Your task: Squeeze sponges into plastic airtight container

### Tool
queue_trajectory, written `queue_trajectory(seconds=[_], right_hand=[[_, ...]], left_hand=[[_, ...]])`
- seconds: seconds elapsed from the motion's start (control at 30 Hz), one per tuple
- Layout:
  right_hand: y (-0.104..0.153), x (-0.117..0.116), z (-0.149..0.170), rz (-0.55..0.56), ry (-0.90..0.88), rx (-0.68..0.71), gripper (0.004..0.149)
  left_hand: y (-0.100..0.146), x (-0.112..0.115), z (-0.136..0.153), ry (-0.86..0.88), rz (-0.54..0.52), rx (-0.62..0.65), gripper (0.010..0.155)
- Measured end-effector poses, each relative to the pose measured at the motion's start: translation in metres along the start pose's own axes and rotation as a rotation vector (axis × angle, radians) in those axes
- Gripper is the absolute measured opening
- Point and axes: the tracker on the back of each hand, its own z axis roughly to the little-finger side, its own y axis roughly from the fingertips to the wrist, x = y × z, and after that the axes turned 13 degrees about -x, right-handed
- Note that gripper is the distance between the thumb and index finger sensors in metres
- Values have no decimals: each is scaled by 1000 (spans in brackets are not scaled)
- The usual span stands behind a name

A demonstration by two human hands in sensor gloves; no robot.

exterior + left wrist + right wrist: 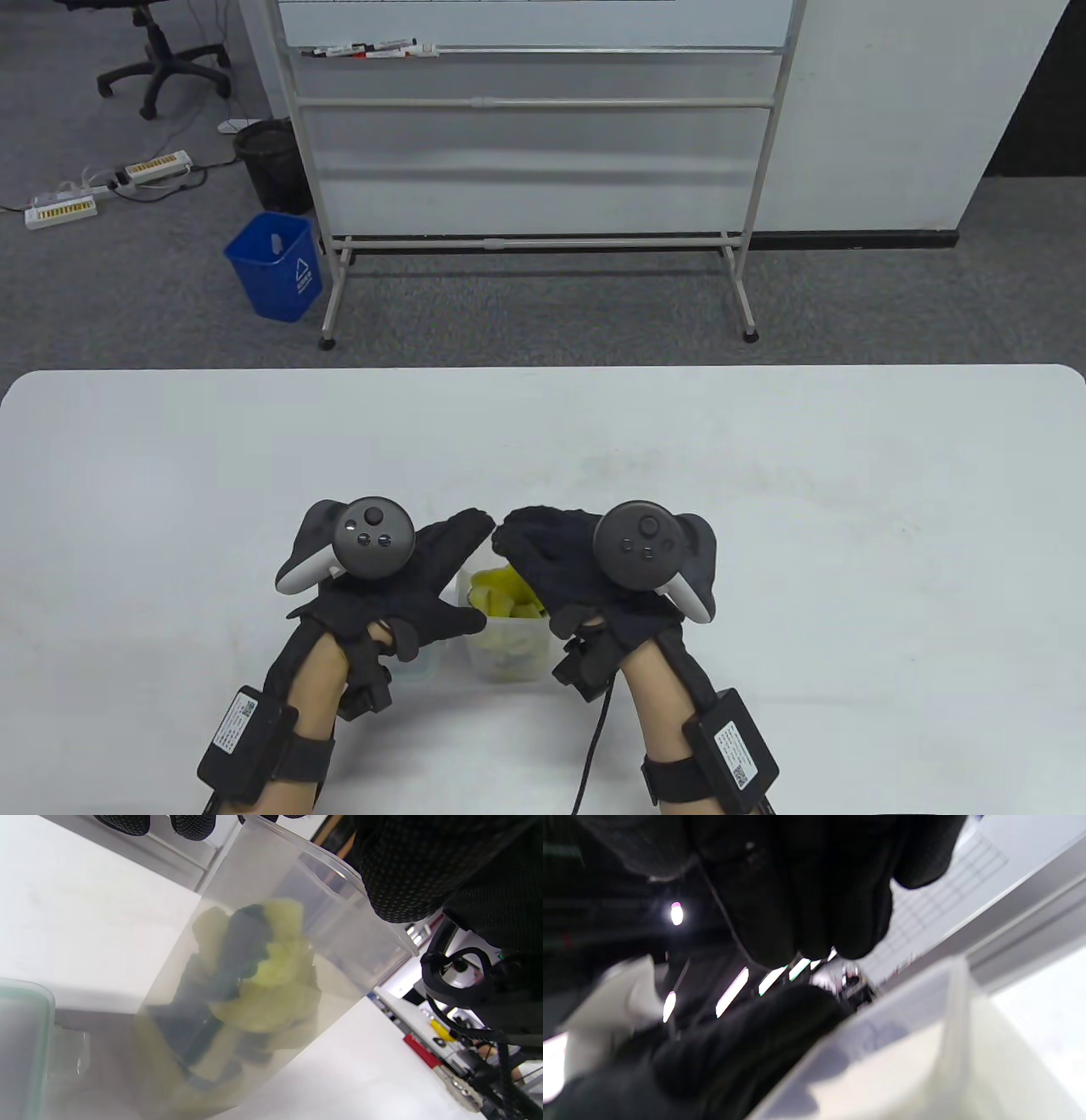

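Note:
A translucent plastic container (509, 658) stands near the table's front edge, between my hands. Yellow-green sponges (501, 590) with dark scouring sides fill it; through the wall in the left wrist view they (271, 984) look crumpled. My left hand (441, 569) is spread open at the container's left side, thumb next to its wall, fingertips (193, 823) beyond it. My right hand (543, 560) lies over the container's right part, fingers stretched left above the sponges. A gloved part of it (398, 878) rests on the rim. It holds nothing.
A lid with a green seal (21, 1035) lies left of the container, under my left wrist (416, 666). The white table (764, 509) stretches far and to both sides. A whiteboard stand (534, 246) and a blue bin (276, 267) are on the floor behind.

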Motion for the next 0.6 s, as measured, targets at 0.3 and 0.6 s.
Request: queue_trajectory(seconds=[0.3,0.6], right_hand=[[1,19,35,53,27,-91,76],[1,44,53,89,4,-155,78]], left_hand=[[1,-2,4,27,-14,27,99],[18,-21,40,-44,-106,-178,101]])
